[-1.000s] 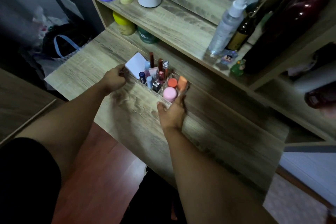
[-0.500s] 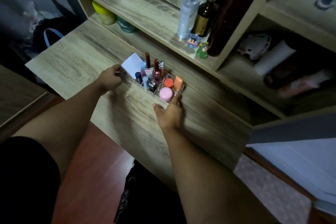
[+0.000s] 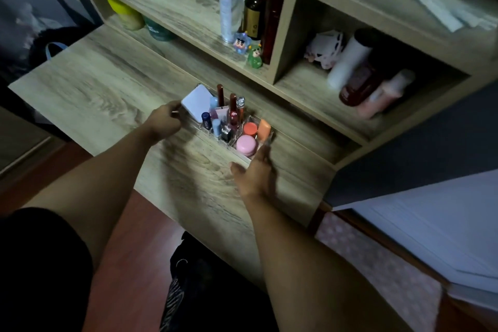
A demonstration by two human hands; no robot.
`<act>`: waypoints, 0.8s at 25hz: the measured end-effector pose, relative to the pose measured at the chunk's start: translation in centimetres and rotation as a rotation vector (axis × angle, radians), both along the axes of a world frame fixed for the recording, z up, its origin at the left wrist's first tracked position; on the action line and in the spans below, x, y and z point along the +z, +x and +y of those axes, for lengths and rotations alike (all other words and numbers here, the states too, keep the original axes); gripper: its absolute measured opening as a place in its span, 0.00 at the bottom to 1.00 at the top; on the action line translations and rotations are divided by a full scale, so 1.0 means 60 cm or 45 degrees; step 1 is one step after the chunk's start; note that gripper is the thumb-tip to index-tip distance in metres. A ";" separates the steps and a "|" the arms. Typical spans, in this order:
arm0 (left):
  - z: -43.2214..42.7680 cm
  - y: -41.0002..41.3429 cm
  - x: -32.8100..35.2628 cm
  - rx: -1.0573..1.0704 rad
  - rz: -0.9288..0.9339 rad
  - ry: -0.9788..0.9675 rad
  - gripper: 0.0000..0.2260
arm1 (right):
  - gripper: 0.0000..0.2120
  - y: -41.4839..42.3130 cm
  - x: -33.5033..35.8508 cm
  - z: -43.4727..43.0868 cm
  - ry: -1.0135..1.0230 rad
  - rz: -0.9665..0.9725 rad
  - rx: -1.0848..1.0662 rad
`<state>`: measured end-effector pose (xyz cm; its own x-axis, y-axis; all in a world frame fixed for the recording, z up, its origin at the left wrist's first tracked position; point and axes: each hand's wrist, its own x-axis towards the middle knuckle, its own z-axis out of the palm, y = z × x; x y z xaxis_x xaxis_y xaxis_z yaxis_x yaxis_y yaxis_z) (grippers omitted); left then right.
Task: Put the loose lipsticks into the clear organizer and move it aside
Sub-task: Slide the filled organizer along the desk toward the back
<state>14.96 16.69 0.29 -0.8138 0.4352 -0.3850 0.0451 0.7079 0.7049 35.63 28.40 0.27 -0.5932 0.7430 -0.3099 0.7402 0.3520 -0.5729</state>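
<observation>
The clear organizer point(image 3: 270, 135) stands on the wooden desk point(image 3: 89, 89), near the low shelf. Several lipsticks point(image 3: 232, 113) and balm sticks stand upright in its slots, beside a white compact point(image 3: 194, 102), a pink round jar point(image 3: 245, 144) and orange tubes point(image 3: 263, 129). My left hand point(image 3: 165, 122) grips the organizer's left end. At its right front corner my right hand point(image 3: 254, 172) lies with fingers against the wall. No loose lipstick shows on the desk.
Behind the organizer runs a shelf unit point(image 3: 285, 35) holding a spray bottle point(image 3: 230, 0), dark bottles, two small figurines point(image 3: 248, 48) and jars. A side cubby holds toppled bottles point(image 3: 361, 75). A bed edge point(image 3: 431, 224) lies to the right.
My view has swung to the right, bringing the side cubby into sight. Both hands stay on the organizer's ends; the organizer has hardly shifted on the desk.
</observation>
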 end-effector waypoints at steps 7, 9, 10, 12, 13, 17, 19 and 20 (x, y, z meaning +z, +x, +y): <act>0.036 0.059 0.001 -0.026 -0.010 0.018 0.26 | 0.43 0.060 0.002 0.035 0.031 -0.057 -0.037; 0.045 0.071 0.002 -0.046 0.001 0.007 0.26 | 0.43 0.073 0.004 0.042 0.027 -0.040 -0.048; 0.049 0.077 0.004 -0.052 0.004 0.003 0.27 | 0.43 0.079 0.004 0.045 0.021 -0.031 -0.051; 0.057 0.086 0.007 -0.064 -0.001 0.005 0.26 | 0.43 0.091 0.004 0.049 0.013 -0.025 -0.049; 0.060 0.091 0.008 -0.075 -0.007 0.006 0.26 | 0.43 0.096 0.005 0.050 0.011 -0.024 -0.049; 0.073 0.103 0.014 -0.100 -0.043 -0.010 0.28 | 0.43 0.109 0.007 0.058 0.016 -0.003 -0.104; 0.077 0.106 0.017 -0.106 -0.049 -0.018 0.28 | 0.43 0.110 0.007 0.061 0.023 0.000 -0.127; 0.080 0.108 0.018 -0.110 -0.052 -0.019 0.28 | 0.43 0.111 0.006 0.063 0.024 0.000 -0.135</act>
<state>21.43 21.48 1.35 -0.7568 0.4975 -0.4239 0.0782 0.7128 0.6970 42.31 32.19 0.63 -0.5109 0.8073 -0.2953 0.7740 0.2826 -0.5666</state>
